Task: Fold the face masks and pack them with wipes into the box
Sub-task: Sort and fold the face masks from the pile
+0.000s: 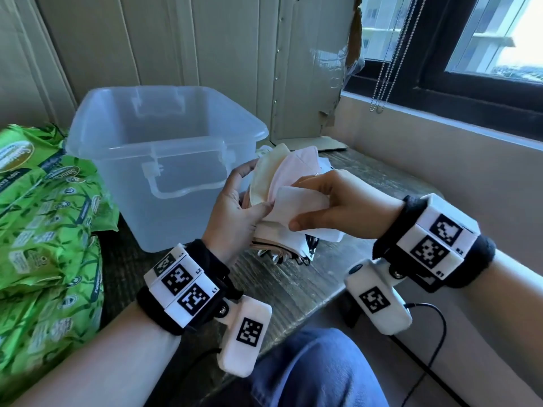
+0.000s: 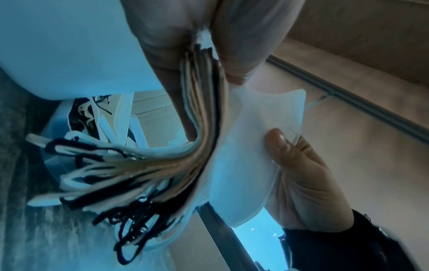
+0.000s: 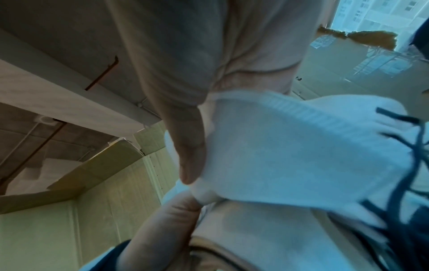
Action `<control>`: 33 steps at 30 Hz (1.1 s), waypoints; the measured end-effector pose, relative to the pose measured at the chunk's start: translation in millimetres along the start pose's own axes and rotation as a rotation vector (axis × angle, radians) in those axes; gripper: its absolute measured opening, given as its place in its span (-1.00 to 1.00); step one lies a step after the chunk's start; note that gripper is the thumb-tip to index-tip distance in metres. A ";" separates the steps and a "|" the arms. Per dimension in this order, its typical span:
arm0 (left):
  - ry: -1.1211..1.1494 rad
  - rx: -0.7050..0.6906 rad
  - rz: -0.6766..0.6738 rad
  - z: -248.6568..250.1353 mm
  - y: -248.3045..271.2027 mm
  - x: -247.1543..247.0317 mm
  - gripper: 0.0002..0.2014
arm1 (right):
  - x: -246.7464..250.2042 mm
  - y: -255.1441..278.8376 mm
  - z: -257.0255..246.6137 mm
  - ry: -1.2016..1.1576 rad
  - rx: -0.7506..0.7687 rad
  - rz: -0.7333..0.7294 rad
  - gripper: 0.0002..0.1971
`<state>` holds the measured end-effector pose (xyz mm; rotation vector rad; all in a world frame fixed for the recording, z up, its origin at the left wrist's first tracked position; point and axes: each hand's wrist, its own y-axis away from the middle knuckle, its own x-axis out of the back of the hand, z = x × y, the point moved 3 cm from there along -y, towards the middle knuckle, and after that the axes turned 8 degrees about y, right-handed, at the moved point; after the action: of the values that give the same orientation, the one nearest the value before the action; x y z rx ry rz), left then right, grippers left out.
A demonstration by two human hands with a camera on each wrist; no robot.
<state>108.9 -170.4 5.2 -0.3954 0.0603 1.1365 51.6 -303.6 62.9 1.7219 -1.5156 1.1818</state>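
Masks mid-handling, both hands on stack right of box.
Left hand (image 1: 235, 207) grip curled round stack of face masks (image 1: 282, 174), held just above surface (image 1: 293, 277); ear loops (image 2: 130, 216) hang tangled below. Right hand (image 1: 332, 198) grip pinches white mask (image 1: 305, 210) at stack's near side, thumb under, fingers on top. Clear plastic box (image 1: 164, 160) stands open, latch handle down, its right wall just beside the stack; open surface right of box up to beige wall under window (image 1: 470, 48). Green wipes packs (image 1: 44, 215) piled left of box, touching its left wall; pack print too blurred to read. Cardboard (image 1: 311, 69) leans behind box. Wrist bands carry square code tags, one marked "L2".
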 end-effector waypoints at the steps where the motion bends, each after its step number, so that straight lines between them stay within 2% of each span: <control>1: -0.007 -0.003 -0.025 1.4 2.6 -2.8 -0.44 | 1.2 2.7 0.5 -0.023 0.005 -0.024 -0.68; 4: -0.016 -0.016 -0.066 3.1 7.9 -9.7 -0.33 | 5.4 11.9 3.2 -0.092 0.024 -0.079 -0.67; 6: -0.019 -0.008 -0.090 0.9 8.5 -11.1 -0.33 | 9.3 18.5 4.7 -0.126 0.032 -0.092 -0.67; 10: -0.119 0.014 -0.072 -10.2 3.8 -4.5 -0.55 | 20.7 29.3 9.1 -0.215 0.025 -0.062 -0.56; 15: -0.098 0.131 -0.007 -18.5 2.5 -3.2 -0.73 | 31.2 38.3 23.9 -0.263 -0.010 -0.017 -0.78; 20: -0.042 0.138 0.059 -21.5 2.5 -1.9 -0.74 | 43.3 59.7 32.5 -0.304 -0.049 0.039 -0.88; 23: -0.007 0.112 0.070 -17.8 2.1 -0.1 -0.80 | 58.3 76.9 41.5 -0.356 -0.130 0.210 -0.86; 26: -0.071 0.050 0.037 -16.3 4.0 -3.8 -0.76 | 63.2 82.9 62.3 -0.135 -0.264 0.512 -0.76; 28: -0.138 0.001 -0.003 -15.0 6.9 -9.5 -0.72 | 52.4 79.6 65.4 -0.011 -0.363 0.641 -0.69; 30: -0.193 -0.031 -0.031 -14.6 9.1 -14.0 -0.73 | 32.2 71.7 58.5 -0.047 -0.380 0.653 -0.59; 33: -0.202 -0.037 -0.090 -12.0 14.3 -20.4 -0.79 | 4.2 55.4 41.6 -0.166 -0.328 0.577 -0.44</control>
<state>89.3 -187.1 -5.0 -0.3107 -0.1545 1.0846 8.4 -352.6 39.6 1.2217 -2.2621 0.9825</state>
